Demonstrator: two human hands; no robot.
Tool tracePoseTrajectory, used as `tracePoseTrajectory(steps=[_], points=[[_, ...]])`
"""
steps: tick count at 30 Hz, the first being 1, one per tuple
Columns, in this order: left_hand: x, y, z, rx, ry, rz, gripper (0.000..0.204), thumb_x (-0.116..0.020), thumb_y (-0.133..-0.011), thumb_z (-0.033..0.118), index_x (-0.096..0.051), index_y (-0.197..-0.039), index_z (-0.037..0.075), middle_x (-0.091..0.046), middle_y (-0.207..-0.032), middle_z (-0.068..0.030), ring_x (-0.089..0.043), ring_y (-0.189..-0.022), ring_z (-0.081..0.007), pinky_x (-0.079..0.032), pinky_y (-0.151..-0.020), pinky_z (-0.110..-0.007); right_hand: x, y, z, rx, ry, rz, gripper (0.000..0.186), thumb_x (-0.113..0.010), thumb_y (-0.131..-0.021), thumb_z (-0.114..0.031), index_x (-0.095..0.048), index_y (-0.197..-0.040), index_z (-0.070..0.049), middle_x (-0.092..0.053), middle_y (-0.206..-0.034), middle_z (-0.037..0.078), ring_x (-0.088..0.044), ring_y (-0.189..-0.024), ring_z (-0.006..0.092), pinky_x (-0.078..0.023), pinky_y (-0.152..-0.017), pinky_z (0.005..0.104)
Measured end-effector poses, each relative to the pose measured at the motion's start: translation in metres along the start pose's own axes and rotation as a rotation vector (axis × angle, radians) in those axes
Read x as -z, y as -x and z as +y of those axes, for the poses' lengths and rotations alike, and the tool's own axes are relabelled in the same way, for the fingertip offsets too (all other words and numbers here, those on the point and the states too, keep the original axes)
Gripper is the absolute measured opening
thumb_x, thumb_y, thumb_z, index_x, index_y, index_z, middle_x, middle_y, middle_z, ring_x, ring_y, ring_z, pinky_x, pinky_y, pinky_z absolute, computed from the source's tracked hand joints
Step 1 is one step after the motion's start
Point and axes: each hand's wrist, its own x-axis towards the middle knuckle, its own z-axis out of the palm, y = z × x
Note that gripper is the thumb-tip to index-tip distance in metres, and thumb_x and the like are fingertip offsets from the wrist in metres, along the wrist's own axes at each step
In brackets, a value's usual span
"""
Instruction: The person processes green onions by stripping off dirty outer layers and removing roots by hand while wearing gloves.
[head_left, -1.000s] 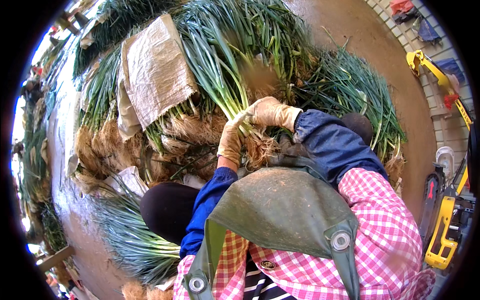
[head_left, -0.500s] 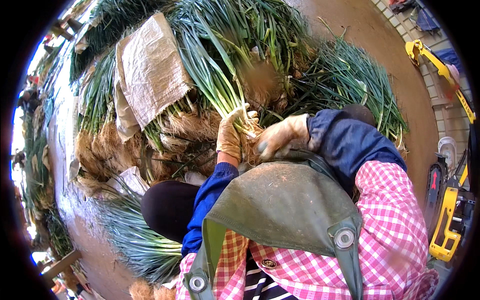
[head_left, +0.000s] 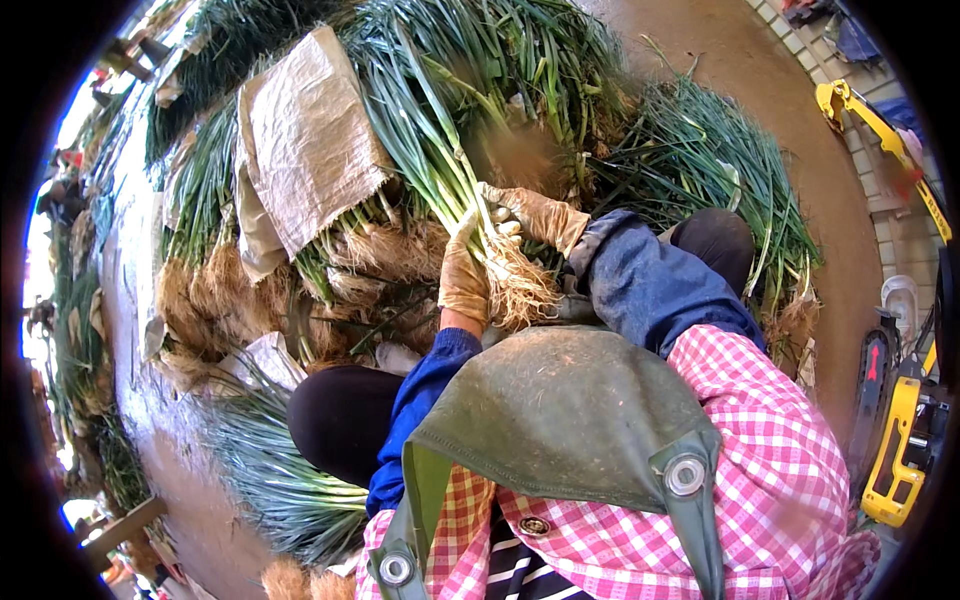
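Green, heavy-looking apron (head_left: pixel 570 400) spreads across the foreground over a pink checked shirt (head_left: pixel 760 440). Just past its upper edge, a bunch of green onions (head_left: pixel 448 185) is held tilted, leaves leaning away to the left, pale roots (head_left: pixel 522 285) hanging toward the apron. The gloved left hand (head_left: pixel 464 272) has its fingers curled around the white lower stems. The gloved right hand (head_left: pixel 535 214) bends its fingers against the stems from the other side; whether they pinch a single stalk I cannot tell. Half a second earlier this hand was a blur down beside the roots; now it is up at the stems and the roots fan out uncovered. Beyond, a tan woven sack (head_left: pixel 315 145) is draped over a heap of onions (head_left: pixel 540 70), roots showing below its hem; its inside is hidden. Off to the right, a yellow tool (head_left: pixel 889 465) stands past the brown floor (head_left: pixel 690 40).
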Motion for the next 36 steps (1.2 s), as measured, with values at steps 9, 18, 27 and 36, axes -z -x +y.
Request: tracePoseTrajectory(steps=[9, 18, 27, 36], points=[[0.019, -0.018, -0.01, 0.042, 0.046, 0.073, 0.025, -0.062, -0.086, 0.013, -0.057, -0.108, 0.001, -0.064, -0.086, -0.0097, -0.065, -0.066, -0.0244, -0.057, -0.056, -0.035, -0.017, 0.017, -0.008, 0.429, 1.661, 0.544, 0.032, -0.06, -0.087, -0.027, -0.06, -0.111, -0.006, -0.064, -0.102, 0.011, -0.061, -0.093, 0.028, -0.049, -0.082, 0.0358], [0.028, -0.018, -0.005, 0.032, -0.297, 0.174, 0.013, -0.061, -0.082, 0.01, -0.063, -0.087, -0.002, -0.061, -0.07, -0.0067, -0.059, -0.059, -0.0187, -0.05, -0.054, -0.027, -0.004, 0.032, 0.019, 0.173, 1.934, 0.467, 0.017, -0.057, -0.08, -0.021, -0.066, -0.089, -0.01, -0.066, -0.092, 0.011, -0.064, -0.086, 0.031, -0.051, -0.069, 0.0405], [0.032, -0.029, -0.012, 0.056, -0.181, 0.048, 0.015, -0.06, -0.084, 0.01, -0.061, -0.092, -0.003, -0.063, -0.078, -0.0117, -0.064, -0.068, -0.0243, -0.053, -0.063, -0.031, 0.047, 0.035, 0.018, -0.446, 1.99, 0.042, 0.032, -0.064, -0.08, -0.029, -0.066, -0.106, -0.011, -0.066, -0.107, 0.009, -0.065, -0.088, 0.0229, -0.051, -0.076, 0.0353], [0.03, -0.012, 0.004, -0.016, -0.255, 0.043, 0.016, -0.064, -0.079, 0.011, -0.064, -0.09, -0.001, -0.063, -0.072, -0.0051, -0.057, -0.058, -0.0151, -0.049, -0.054, -0.025, 0.017, -0.016, 0.02, 0.308, 0.434, 0.302, 0.018, -0.058, -0.088, -0.014, -0.063, -0.094, 0.002, -0.067, -0.086, 0.008, -0.062, -0.076, 0.0146, -0.051, -0.066, 0.0291]])
